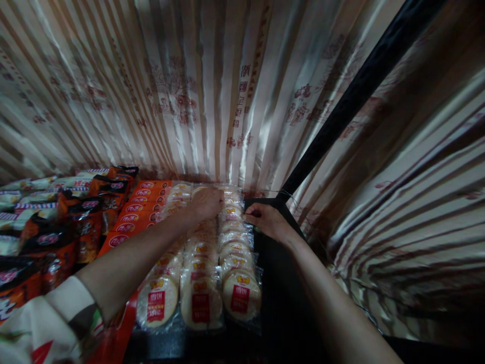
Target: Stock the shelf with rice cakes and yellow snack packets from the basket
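Note:
Rice crackers in clear wrappers with red labels overlap in three rows on a black surface. In the right-hand row, a wrapped rice cracker (pixel 232 214) near the back lies between my two hands. My left hand (pixel 207 203) reaches across the middle row, its fingers curled closed at the left edge of that packet. On the other side, my right hand (pixel 268 220) pinches the wrapper's right edge between thumb and forefinger. The front packet (pixel 241 294) of the same row lies flat, label up. The left fingertips are partly hidden.
Orange packets (pixel 131 217) form a row left of the crackers. Further left are black-and-orange snack bags (pixel 89 222) and white bags (pixel 36 212). A pleated, printed curtain (pixel 212 101) hangs behind. A dark pole (pixel 341 111) slants up from the back right corner.

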### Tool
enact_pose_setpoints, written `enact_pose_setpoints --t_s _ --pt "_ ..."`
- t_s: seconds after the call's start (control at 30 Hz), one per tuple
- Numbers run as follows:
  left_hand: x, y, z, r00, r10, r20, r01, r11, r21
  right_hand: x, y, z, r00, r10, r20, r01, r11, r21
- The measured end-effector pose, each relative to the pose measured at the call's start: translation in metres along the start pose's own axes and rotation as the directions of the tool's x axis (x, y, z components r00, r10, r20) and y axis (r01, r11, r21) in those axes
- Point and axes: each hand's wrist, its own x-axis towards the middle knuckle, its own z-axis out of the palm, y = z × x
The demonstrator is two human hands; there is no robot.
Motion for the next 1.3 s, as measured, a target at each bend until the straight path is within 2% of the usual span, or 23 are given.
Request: enact_pose_setpoints --t_s 0.13,0.4,0.67,0.83,1.03,1.13,1.3 --pt "0.0 -0.003 0.003 1.0 0.009 -0.021 -0.009 1.0 0.0 -0.002 0.001 0.003 1.0 -0.001 -0.006 0.001 0.997 0.077" --pt "-0.003 -0.001 0.001 1.0 0.006 -0.01 -0.006 1.0 -0.03 -0.007 -0.006 0.009 0.992 -0.053 -0.113 0.061 0.996 0.07" --pt "-0.001 -0.004 0.01 0.996 0.017 -0.083 -0.026 0.994 -0.103 -0.006 -0.001 0.016 0.983 -0.045 -0.178 0.062 0.994 0.094" --pt "-0.007 -0.003 0.006 0.989 0.002 -0.151 -0.022 0.991 -0.134 -0.006 -0.003 0.019 0.975 -0.048 -0.218 0.068 0.994 0.083" --pt "-0.02 -0.003 0.0 0.994 0.111 -0.022 -0.113 0.986 -0.119 -0.006 -0.004 0.022 0.966 -0.047 -0.254 0.08 0.99 0.12" --pt "-0.022 -0.001 -0.001 0.994 0.105 0.019 -0.103 0.988 -0.114 -0.005 -0.003 0.024 0.972 -0.033 -0.233 0.07 0.986 0.153" --pt "-0.022 0.004 0.003 0.998 0.07 -0.006 -0.07 0.996 -0.062 -0.01 -0.005 0.016 0.971 -0.001 -0.237 0.026 0.995 0.101"
